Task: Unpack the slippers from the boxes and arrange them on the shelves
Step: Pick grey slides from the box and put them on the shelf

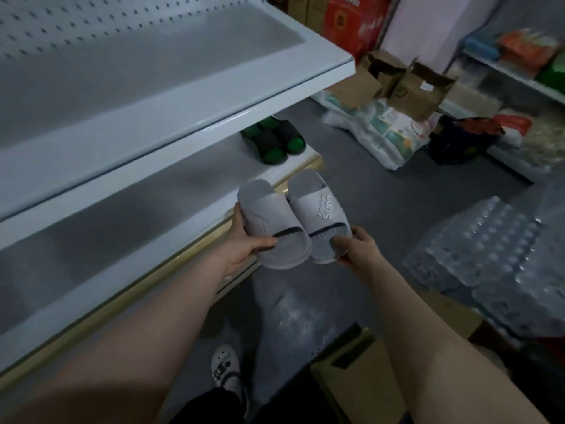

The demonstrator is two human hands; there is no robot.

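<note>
I hold a pair of light grey slippers side by side in the air, just off the front edge of the lower shelf [146, 191]. My left hand [244, 243] grips the left grey slipper [269, 221] along its side and heel. My right hand [357, 246] pinches the heel of the right grey slipper [318, 209], which has "Super" on its strap. A black and green pair of slippers [273, 139] stands on the same shelf at its far end. An open cardboard box [360, 374] lies on the floor by my right arm.
A bare white upper shelf [183, 87] overhangs the lower one. Shrink-wrapped bottle packs [489, 255] are stacked at the right. Open cardboard boxes [412, 84] and bagged goods [382, 133] sit on the grey floor beyond. My foot in a white clog [224, 365] is below.
</note>
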